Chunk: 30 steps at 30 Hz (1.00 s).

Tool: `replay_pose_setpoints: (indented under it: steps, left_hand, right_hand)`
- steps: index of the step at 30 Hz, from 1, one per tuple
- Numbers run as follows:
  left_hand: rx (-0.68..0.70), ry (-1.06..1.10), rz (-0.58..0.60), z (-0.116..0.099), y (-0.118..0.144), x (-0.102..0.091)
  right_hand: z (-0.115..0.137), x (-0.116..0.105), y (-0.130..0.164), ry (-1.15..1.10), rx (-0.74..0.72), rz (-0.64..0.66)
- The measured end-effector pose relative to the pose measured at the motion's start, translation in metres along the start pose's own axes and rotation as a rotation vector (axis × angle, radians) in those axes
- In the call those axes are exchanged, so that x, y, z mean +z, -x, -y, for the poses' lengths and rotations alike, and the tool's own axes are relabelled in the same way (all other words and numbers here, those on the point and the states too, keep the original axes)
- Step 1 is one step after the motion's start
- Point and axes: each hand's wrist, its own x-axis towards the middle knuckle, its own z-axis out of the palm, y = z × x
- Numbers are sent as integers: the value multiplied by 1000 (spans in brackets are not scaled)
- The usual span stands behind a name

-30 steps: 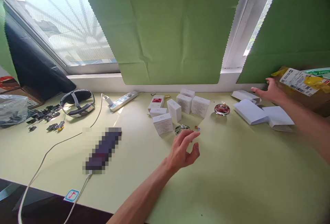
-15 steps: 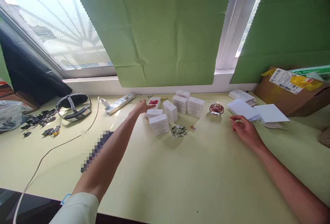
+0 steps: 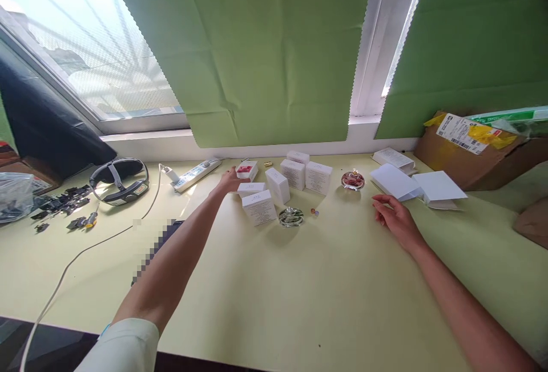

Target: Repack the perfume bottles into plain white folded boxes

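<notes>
My left hand (image 3: 229, 181) reaches to the back middle of the table. Its fingers are closed around the left side of a small white box (image 3: 247, 171) with red on its top. Two white printed cartons, one low (image 3: 251, 187) and one in front of it (image 3: 260, 207), stand just nearer to me. My right hand (image 3: 396, 218) is over the table at the right, holding nothing, with its fingers loosely bent and apart. Nearest to it are a white box (image 3: 394, 182) and a round glass bottle with reddish contents (image 3: 353, 180).
More white cartons (image 3: 318, 178) stand in the middle, behind a clear glass bottle (image 3: 291, 217) and two tiny beads (image 3: 314, 211). At the left lie a power strip (image 3: 197, 175), a headset (image 3: 126, 189), a cable and black parts. A cardboard box (image 3: 475, 158) sits at the right.
My left hand has closed on the white box with red on top, which has shifted slightly left and now shows more of its front. My right hand has moved little.
</notes>
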Motion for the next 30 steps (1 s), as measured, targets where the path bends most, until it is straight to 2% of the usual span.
replay_pose_setpoints:
  steps: [3,5,7,8,10,11,13,14,16,19,24,30]
  left_hand:
    - [-27,159,-84,-7,9,-22]
    - [9,262,-148,-18,22,-39]
    - [106,356,-226,-33,49,-45]
    - [235,465,-261,-42,68,-42]
    - [490,624,-162,-60,115,-20]
    - [591,665,-55,-68,139,-2]
    - [706,639,167,-83,183,42]
    - [739,595,229,-88,200,64]
    - [774,513,294,-95,218,104]
    - [831,494,242,-94,217,142]
    - [977,559,216,-77,201,164]
    - [1007,505,300,-72,207,166]
  right_hand:
    - [0,-2,1,-50,11,4]
    - [5,-2,3,-90,7,16]
    - [15,0,7,-130,1,56]
    - [21,2,9,-156,7,119]
    - [33,8,15,-214,43,344]
    - [38,12,17,-246,70,491]
    - [43,19,23,-305,118,725]
    - [42,23,26,-326,133,777]
    - [35,28,31,-350,152,780]
    - [24,31,37,-333,187,711]
    - [18,28,36,-354,261,626]
    - [12,24,30,-525,306,594]
